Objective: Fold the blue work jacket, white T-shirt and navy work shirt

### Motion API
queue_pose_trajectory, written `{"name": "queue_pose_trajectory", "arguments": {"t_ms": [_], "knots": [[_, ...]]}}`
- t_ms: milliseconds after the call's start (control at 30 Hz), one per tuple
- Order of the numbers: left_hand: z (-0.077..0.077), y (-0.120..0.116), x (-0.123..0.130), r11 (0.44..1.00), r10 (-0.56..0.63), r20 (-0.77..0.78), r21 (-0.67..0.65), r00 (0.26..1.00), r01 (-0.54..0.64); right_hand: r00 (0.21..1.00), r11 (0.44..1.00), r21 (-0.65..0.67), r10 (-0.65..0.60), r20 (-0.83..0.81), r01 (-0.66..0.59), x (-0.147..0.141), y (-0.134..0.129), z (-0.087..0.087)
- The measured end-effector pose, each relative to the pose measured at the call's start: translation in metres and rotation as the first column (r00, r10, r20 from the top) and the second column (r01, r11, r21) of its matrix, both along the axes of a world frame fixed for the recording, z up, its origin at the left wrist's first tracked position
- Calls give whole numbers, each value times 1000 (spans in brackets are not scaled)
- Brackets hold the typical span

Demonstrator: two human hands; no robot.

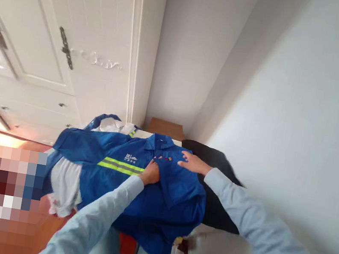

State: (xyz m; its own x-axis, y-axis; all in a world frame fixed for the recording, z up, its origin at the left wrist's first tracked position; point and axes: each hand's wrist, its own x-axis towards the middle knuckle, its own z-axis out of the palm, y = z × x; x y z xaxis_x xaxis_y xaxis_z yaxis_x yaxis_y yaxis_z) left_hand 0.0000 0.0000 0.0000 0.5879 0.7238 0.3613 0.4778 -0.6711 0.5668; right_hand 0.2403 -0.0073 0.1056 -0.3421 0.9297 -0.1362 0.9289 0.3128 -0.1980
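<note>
A blue work jacket (104, 187) with a yellow-green and grey reflective stripe (122, 167) lies spread out in front of me, its collar (159, 142) at the far side. White printing (131, 158) marks its chest. My left hand (151, 173) is closed on the front of the jacket, below the collar, with its fingertips partly hidden. Over the shoulder to the right of the collar is my right hand (195, 163), palm down, fingers apart and holding nothing; I cannot tell whether it touches the cloth. Small coloured marks (167, 158) show on the fabric between both hands.
Black cloth (222, 188) lies along the right, beside the pale wall (308, 115). White clothing (66, 181) sticks out at the left. A white wardrobe (108, 25) with dark handles stands behind on the left. A brown wooden box-like piece (166, 128) sits in the corner.
</note>
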Motion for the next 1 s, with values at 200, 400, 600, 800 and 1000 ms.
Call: {"name": "queue_pose_trajectory", "arguments": {"t_ms": [200,400,600,800,1000], "knots": [[11,13,-9,933,353,121,-113,928,-340,996,999,-3,42,80,-41,7,-57,-65],[40,-27,-16,971,110,151,193,982,-139,995,971,231,51,84,-69,16,-71,-98],[20,-60,0,973,-10,-165,224,986,48,995,963,259,59,75,-76,21,-66,-106],[25,-35,-37,981,101,-169,183,980,-70,996,951,297,76,53,-88,31,-63,-121],[77,11,-165,801,579,-114,266,807,-537,995,925,368,87,44,-97,40,-59,-141]]}}
